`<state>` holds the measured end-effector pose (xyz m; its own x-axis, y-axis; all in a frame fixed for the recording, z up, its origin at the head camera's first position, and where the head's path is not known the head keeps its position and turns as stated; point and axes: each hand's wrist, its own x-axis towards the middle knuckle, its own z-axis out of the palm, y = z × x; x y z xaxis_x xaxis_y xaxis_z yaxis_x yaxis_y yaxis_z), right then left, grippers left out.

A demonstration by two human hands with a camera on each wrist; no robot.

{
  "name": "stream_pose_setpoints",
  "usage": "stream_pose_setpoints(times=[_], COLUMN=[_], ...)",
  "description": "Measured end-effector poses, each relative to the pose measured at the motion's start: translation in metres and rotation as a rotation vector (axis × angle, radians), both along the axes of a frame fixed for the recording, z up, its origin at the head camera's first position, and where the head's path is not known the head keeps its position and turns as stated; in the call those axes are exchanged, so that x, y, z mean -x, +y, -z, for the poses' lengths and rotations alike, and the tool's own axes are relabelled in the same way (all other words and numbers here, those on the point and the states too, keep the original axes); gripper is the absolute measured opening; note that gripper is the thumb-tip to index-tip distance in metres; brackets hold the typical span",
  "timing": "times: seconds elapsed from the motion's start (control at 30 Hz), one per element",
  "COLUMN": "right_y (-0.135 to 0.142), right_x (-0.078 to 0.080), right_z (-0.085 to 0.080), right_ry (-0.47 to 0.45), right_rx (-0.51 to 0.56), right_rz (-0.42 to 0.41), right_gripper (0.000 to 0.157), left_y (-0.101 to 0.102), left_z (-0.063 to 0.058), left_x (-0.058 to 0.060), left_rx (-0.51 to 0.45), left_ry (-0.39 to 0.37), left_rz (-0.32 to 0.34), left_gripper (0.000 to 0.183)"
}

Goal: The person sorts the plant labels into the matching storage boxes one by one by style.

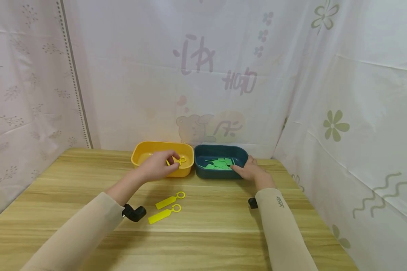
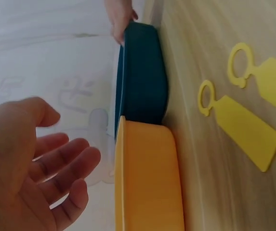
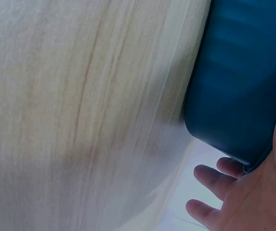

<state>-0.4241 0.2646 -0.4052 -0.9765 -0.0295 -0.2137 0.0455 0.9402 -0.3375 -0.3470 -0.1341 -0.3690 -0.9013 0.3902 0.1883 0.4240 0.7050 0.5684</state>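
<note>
My left hand [image 1: 159,165] hovers over the yellow bin [image 1: 186,173], fingers loosely bent and thumb apart from them. The left wrist view shows nothing between the fingers of the left hand [image 2: 46,168]. Just by the fingertips, in the head view, a yellow ring-ended tag [image 1: 182,160] shows against the bin's inside, partly hidden by the hand. My right hand [image 1: 252,171] holds the right end of the dark teal bin [image 1: 217,174], thumb over the rim and fingers round the outside. Flat green pieces [image 1: 220,163] lie in that bin.
Two flat yellow tags with ring ends, a farther one [image 1: 166,202] and a nearer one [image 1: 160,216], lie on the wooden table [image 1: 203,248] in front of the bins. Both bins stand side by side near a printed curtain [image 1: 149,94] at the back.
</note>
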Motion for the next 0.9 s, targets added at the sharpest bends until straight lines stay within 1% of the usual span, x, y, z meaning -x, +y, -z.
stream_pose_setpoints(times=[0.2, 0.3, 0.37, 0.5, 0.63, 0.77, 0.9], right_y=[-0.001, 0.001, 0.002, 0.005, 0.006, 0.004, 0.001], right_x=[-0.001, 0.002, 0.006, 0.016, 0.021, 0.014, 0.003], right_z=[0.0, 0.002, 0.004, 0.011, 0.015, 0.009, 0.002], right_ry=[-0.001, -0.006, -0.011, -0.015, -0.015, -0.018, -0.013], right_rx=[-0.004, 0.001, 0.004, 0.01, 0.013, -0.001, 0.003], right_rz=[-0.003, -0.002, 0.007, 0.02, 0.022, 0.008, 0.001], right_gripper=[0.118, 0.119, 0.121, 0.127, 0.129, 0.129, 0.123], left_y=[0.0, -0.001, -0.003, -0.005, -0.008, -0.011, -0.013], left_z=[0.005, 0.009, 0.012, 0.017, 0.024, 0.03, 0.036], left_x=[-0.012, -0.016, -0.018, -0.02, -0.02, -0.021, -0.021], left_rx=[0.038, 0.06, 0.073, 0.103, 0.156, 0.229, 0.277], left_ry=[0.0, -0.033, -0.053, -0.068, -0.101, -0.156, -0.222], left_rz=[0.143, 0.185, 0.202, 0.218, 0.211, 0.198, 0.189], left_gripper=[0.033, 0.036, 0.037, 0.038, 0.037, 0.034, 0.035])
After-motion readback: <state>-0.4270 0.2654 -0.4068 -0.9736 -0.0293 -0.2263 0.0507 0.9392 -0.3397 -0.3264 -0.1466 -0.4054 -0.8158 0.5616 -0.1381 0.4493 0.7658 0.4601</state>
